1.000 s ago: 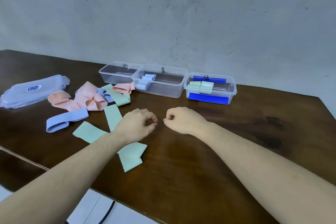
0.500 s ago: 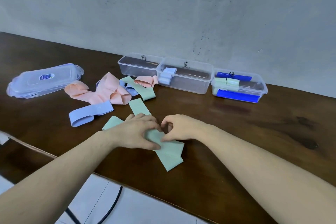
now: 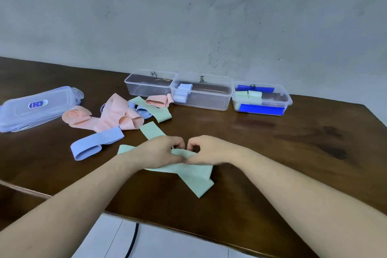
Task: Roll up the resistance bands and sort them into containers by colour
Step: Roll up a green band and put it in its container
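Mint-green flat elastic resistance band (image 3: 194, 174) lies folded at lower centre on the dark wooden table (image 3: 282, 153); the left hand (image 3: 159, 152) and right hand (image 3: 206, 150) pinch its upper edge with curled fingers. Above, three clear plastic containers (image 3: 201, 95) carry handwritten marks. Pink bands (image 3: 117, 113) lie crumpled at left.

A dark wooden table (image 3: 293, 153) stands against a grey wall (image 3: 188, 16); below its near edge, a black cable (image 3: 132, 243) crosses pale floor tiles (image 3: 167, 243).

Bare table (image 3: 282, 148) lies open toward the containers (image 3: 202, 95); loose bands (image 3: 117, 114) crowd the left approach.
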`<state>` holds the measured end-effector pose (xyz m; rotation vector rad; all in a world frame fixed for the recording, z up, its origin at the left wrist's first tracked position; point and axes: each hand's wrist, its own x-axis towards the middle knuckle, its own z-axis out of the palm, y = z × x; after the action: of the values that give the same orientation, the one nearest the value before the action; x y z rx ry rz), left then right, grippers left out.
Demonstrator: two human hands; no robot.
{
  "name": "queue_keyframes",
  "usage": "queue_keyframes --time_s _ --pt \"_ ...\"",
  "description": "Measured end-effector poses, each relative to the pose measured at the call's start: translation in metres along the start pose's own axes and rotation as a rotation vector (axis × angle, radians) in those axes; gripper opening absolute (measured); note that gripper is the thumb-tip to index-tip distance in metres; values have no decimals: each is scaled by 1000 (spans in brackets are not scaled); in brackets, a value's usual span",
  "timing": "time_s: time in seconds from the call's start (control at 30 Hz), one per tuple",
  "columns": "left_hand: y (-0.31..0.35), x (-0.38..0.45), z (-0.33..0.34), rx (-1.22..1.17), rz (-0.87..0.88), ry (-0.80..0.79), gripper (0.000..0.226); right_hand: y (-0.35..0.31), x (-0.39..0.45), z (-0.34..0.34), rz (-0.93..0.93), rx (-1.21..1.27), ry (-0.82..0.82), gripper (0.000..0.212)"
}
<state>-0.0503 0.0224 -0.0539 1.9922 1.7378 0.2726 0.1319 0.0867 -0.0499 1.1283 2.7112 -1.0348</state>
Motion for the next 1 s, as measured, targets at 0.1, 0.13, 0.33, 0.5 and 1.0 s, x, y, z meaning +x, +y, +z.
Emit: queue_keyframes --time_s 0.1,0.13,0.33,0.5,1.0 --pt "16 9 -7 -51 30 37 17 9 -15 -14 12 150 69 14" --pt "22 13 -9 -51 41 32 17 12 -21 -20 25 208 92 17" --pt "68 38 -6 -38 94 -15 22 45 -60 -50 153 372 247 38" --pt "113 58 5 -378 -37 -13 19 82 -89 -63 273 915 361 40" --pt "204 109 80 -1150 -369 10 19 133 -112 -76 542 1199 533 16"
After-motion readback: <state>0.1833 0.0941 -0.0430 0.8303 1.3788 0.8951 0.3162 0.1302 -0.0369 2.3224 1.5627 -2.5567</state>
